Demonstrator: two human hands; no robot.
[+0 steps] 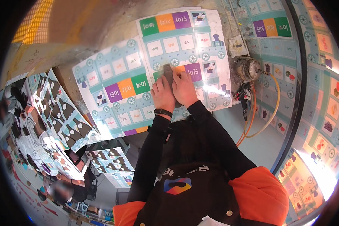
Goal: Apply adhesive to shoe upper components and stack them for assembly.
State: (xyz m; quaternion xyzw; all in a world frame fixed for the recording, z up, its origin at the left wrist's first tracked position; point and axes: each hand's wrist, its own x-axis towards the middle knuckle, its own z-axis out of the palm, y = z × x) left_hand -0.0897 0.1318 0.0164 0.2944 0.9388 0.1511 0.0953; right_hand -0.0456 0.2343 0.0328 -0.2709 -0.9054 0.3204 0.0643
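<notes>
- Dark apron (pixel 194 201) closest; beyond, left hand (pixel 163 95) and right hand (pixel 184 89) clasp a dark bar (pixel 168 71) on the printed sheet (pixel 224 67).
- Uneven pressure could skew the bar and crease the sheet.
- Catching the yellow hose (pixel 279 90) could jerk an arm.

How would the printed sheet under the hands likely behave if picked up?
The sheet looks thin for its breadth, so it is probably light and apt to bend. Bright glare suggests a smooth, perhaps slippery face. The dark bar on it might slide if the sheet tilts.
</notes>
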